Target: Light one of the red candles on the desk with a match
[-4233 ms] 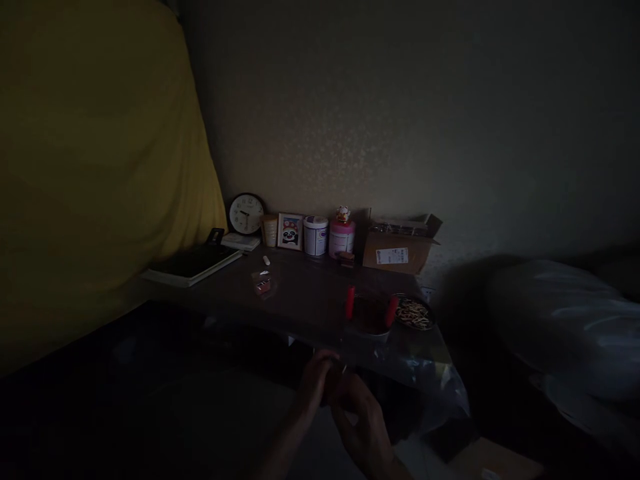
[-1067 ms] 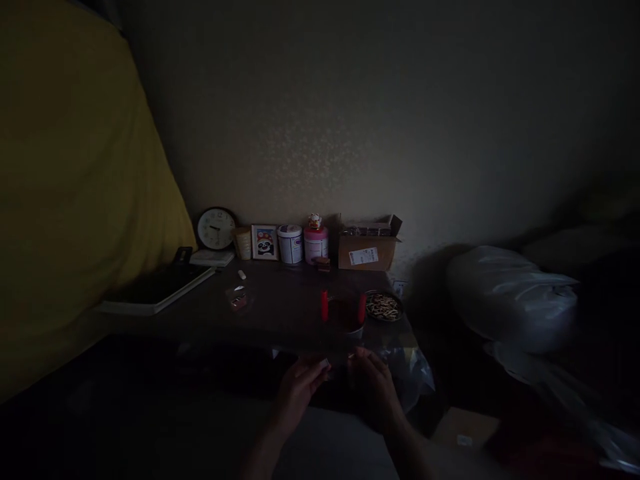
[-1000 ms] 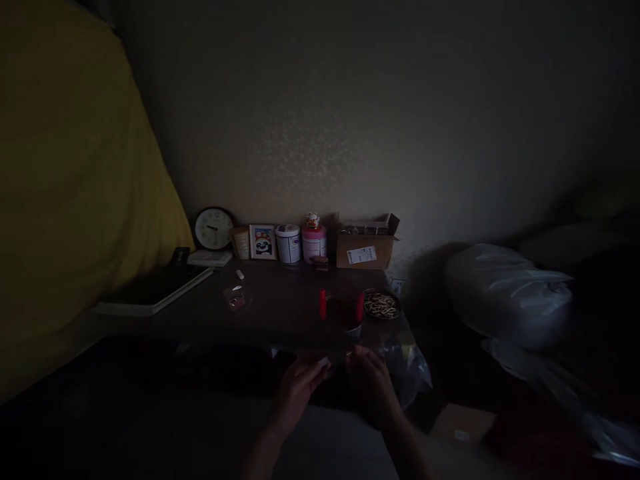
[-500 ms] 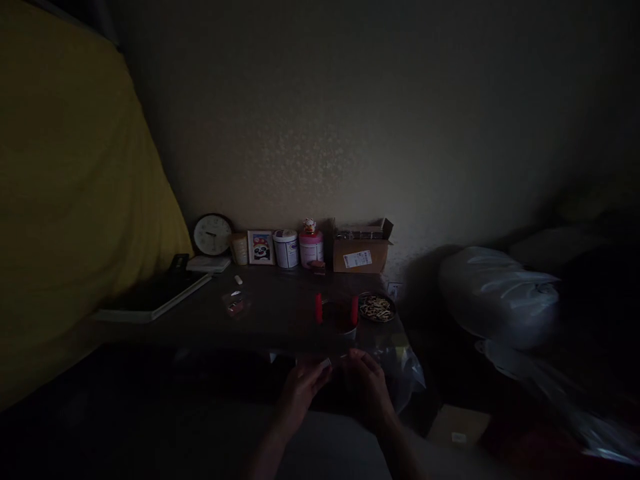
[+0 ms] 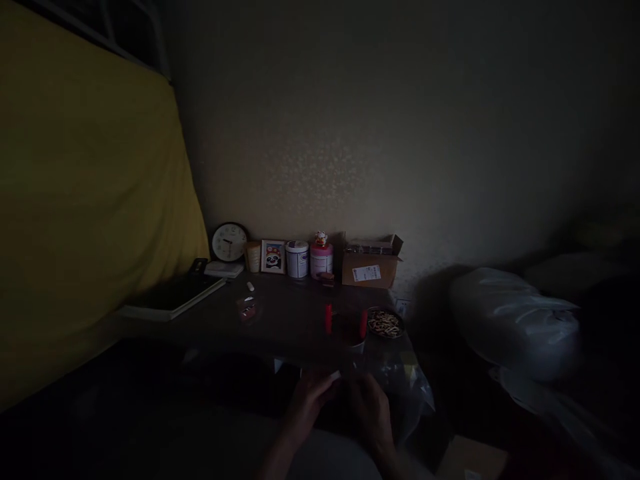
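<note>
Dim light and blur hide fine detail. My left hand (image 5: 310, 395) is closed around a small pale matchbox (image 5: 335, 376), one end of which sticks out past the fingertips. Beside it on the right, my right hand (image 5: 373, 403) is closed in a pinch, and the pale tip of a thin match (image 5: 355, 365) shows above its fingers. The two hands are a little apart, in front of the table's near edge. Beyond them stand two upright red candles, a left one (image 5: 328, 319) and a right one (image 5: 363, 324). A round dish (image 5: 370, 319) heaped with pale sticks is right of the candles.
Along the wall stand a clock (image 5: 229, 241), a framed panda picture (image 5: 273, 257), two tins (image 5: 297, 260) and an open cardboard box (image 5: 370, 270). A clear packet (image 5: 247, 309) lies on the dark table (image 5: 290, 303). White plastic bags (image 5: 515, 320) are at right; a yellow cloth (image 5: 100, 200) hangs at left.
The view has shifted, so the scene sits lower and further right. The right hand has turned, and less of the match shows. Both hands keep their grip.
</note>
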